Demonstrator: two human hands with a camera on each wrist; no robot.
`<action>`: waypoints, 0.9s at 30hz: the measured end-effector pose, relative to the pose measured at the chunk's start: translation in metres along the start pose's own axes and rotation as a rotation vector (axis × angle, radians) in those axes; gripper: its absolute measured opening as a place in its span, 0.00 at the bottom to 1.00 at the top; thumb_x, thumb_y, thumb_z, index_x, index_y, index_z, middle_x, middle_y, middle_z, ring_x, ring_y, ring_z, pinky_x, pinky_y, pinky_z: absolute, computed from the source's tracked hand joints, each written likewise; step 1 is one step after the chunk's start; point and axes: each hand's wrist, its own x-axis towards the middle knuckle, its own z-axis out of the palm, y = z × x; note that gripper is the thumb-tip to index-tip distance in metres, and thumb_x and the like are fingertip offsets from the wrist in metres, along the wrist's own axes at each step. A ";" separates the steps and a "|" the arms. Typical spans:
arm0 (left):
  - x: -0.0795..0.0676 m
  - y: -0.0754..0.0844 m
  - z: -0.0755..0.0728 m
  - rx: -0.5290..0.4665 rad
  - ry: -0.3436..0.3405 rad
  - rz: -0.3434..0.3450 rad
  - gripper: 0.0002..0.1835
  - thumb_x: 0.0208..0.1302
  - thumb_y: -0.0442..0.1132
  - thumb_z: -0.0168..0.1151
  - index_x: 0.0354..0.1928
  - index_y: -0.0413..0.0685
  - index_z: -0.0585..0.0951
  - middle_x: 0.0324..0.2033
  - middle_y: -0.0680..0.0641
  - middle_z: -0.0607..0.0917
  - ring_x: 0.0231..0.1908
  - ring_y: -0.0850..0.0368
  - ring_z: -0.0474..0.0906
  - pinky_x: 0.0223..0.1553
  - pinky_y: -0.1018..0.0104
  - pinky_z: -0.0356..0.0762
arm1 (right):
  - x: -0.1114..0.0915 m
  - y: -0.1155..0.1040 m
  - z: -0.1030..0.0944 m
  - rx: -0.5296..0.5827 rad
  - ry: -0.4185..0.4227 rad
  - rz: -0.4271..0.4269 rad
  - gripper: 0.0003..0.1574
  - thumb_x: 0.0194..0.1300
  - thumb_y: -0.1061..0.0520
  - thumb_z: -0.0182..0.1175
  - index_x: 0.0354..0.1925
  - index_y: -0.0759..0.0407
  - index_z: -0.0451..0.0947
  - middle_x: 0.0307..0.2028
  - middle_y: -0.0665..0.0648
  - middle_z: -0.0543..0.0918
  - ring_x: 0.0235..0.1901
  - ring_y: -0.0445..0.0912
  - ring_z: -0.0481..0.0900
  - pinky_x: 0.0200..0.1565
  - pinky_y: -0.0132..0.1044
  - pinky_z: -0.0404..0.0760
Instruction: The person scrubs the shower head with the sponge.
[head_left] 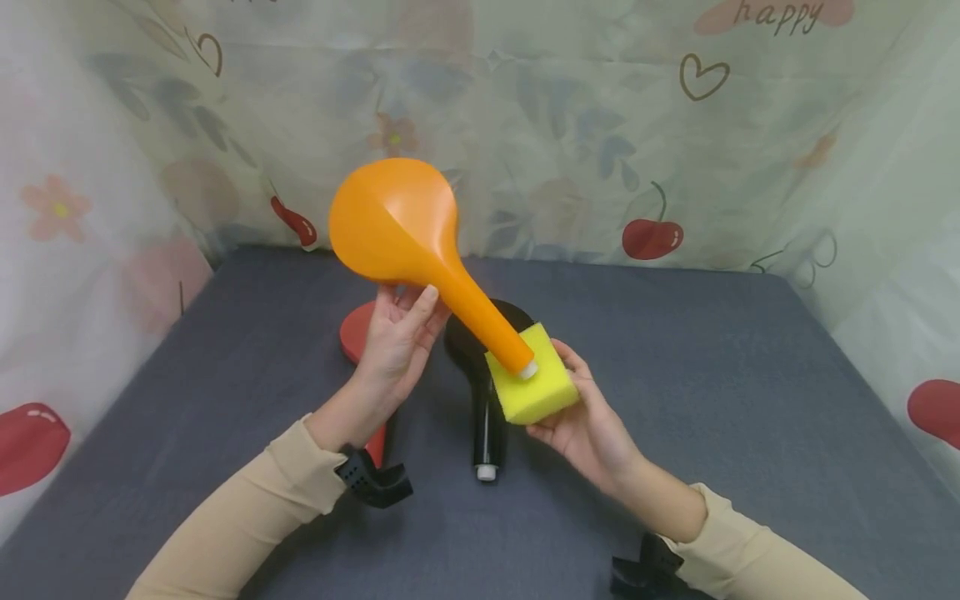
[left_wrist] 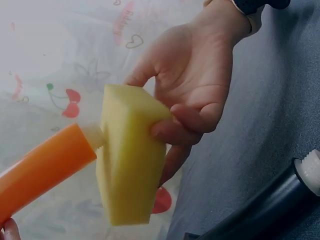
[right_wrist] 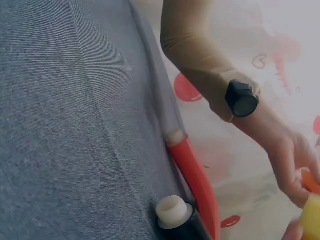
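Observation:
My left hand (head_left: 397,342) holds an orange shower head (head_left: 401,217) by the lower side of its round head, thumb on the near side. The shower head is raised and tilted, its handle running down to the right. A white threaded end (left_wrist: 93,136) closes the handle, right at the face of a yellow sponge (head_left: 536,392). My right hand (head_left: 588,425) grips that sponge block from its right side, fingers and thumb at its edges. In the right wrist view the sponge (right_wrist: 312,216) shows only in the lower right corner.
Below my hands, a black shower head (head_left: 489,417) lies on the dark grey tabletop (head_left: 712,375), its white threaded end towards me. Left of it lies a red shower head (head_left: 358,332), partly hidden by my left arm. A patterned curtain (head_left: 525,125) surrounds the table's back and sides.

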 end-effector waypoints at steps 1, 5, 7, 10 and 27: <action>0.000 0.000 0.000 0.001 0.000 0.001 0.21 0.68 0.28 0.46 0.57 0.60 0.64 0.49 0.55 0.76 0.45 0.63 0.77 0.51 0.72 0.77 | 0.000 -0.001 0.001 -0.010 0.036 -0.010 0.24 0.76 0.48 0.27 0.66 0.34 0.39 0.55 0.49 0.65 0.39 0.43 0.75 0.42 0.34 0.75; 0.000 -0.001 -0.001 0.010 0.002 0.005 0.23 0.68 0.27 0.45 0.59 0.59 0.62 0.51 0.54 0.75 0.46 0.63 0.77 0.52 0.71 0.77 | -0.001 -0.005 0.004 -0.075 0.140 -0.046 0.26 0.76 0.46 0.31 0.67 0.34 0.37 0.53 0.51 0.66 0.37 0.44 0.75 0.43 0.34 0.75; 0.001 -0.001 -0.001 0.021 0.008 0.012 0.23 0.68 0.26 0.45 0.59 0.59 0.61 0.51 0.54 0.75 0.47 0.63 0.76 0.52 0.71 0.77 | -0.001 -0.006 0.006 -0.119 0.163 -0.049 0.28 0.75 0.46 0.34 0.67 0.35 0.37 0.53 0.52 0.66 0.37 0.44 0.75 0.44 0.34 0.76; 0.002 -0.002 -0.001 0.036 0.017 0.029 0.23 0.69 0.26 0.44 0.59 0.59 0.61 0.51 0.54 0.75 0.46 0.63 0.77 0.52 0.71 0.77 | -0.002 -0.006 0.010 -0.175 0.169 -0.024 0.29 0.75 0.47 0.36 0.68 0.36 0.36 0.54 0.56 0.64 0.37 0.46 0.76 0.44 0.35 0.76; 0.002 -0.005 -0.001 0.047 0.026 0.065 0.26 0.67 0.25 0.46 0.61 0.61 0.60 0.50 0.54 0.74 0.47 0.62 0.76 0.53 0.69 0.77 | 0.002 -0.011 0.015 -0.161 0.297 0.012 0.30 0.75 0.48 0.37 0.67 0.34 0.37 0.59 0.58 0.59 0.40 0.48 0.77 0.45 0.34 0.77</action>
